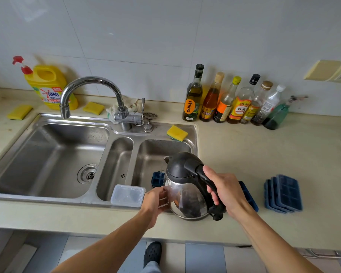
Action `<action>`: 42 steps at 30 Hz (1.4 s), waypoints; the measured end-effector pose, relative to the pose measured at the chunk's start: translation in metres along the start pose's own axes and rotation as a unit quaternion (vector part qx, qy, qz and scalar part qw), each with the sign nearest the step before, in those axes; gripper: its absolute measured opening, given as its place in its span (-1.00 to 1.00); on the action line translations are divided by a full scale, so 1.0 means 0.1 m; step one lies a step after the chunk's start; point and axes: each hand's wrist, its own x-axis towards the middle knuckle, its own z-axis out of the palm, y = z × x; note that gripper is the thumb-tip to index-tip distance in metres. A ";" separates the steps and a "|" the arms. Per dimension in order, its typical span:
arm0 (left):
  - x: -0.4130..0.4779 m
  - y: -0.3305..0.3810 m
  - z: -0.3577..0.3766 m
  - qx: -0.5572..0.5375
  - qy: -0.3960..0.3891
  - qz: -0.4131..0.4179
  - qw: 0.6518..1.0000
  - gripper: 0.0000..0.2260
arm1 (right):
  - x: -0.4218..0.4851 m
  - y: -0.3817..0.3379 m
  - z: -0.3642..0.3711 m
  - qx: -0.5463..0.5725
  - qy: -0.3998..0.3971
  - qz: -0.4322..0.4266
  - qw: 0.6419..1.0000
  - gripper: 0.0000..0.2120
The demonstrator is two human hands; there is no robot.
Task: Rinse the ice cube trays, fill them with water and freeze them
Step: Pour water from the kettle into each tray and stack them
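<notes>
Blue ice cube tray (pixel 157 179) lies at lower centre, under the tilted kettle (pixel 185 196). The right hand (pixel 227 191) grips its handle and the left hand (pixel 156 200) touches its side. Stack of trays (pixel 283 194) to the right. Around them: beige worktop (pixel 244 154), steel sink (pixel 53 154), white tiled wall (pixel 146 36).

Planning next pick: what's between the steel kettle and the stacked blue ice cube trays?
Head view: right hand, end of a lone blue ice cube tray, then bare beige countertop.

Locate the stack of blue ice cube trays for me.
Head view: the stack of ice cube trays sits on the counter at right, right of the right hand gripping the kettle.
</notes>
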 end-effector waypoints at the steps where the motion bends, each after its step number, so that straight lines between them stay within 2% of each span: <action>1: 0.00 -0.01 0.00 0.000 0.000 0.000 1.000 -0.72 | 0.00 0.00 0.00 0.000 0.000 -0.001 1.000 -0.49; 22: -0.09 -0.02 0.03 0.016 0.021 -0.016 1.000 -0.71 | -0.06 -0.02 -0.06 -0.024 -0.016 -0.002 1.000 -0.47; 42: -0.13 0.08 0.20 0.045 0.035 -0.006 0.998 -0.72 | -0.13 -0.08 -0.18 -0.028 0.015 -0.013 0.999 -0.42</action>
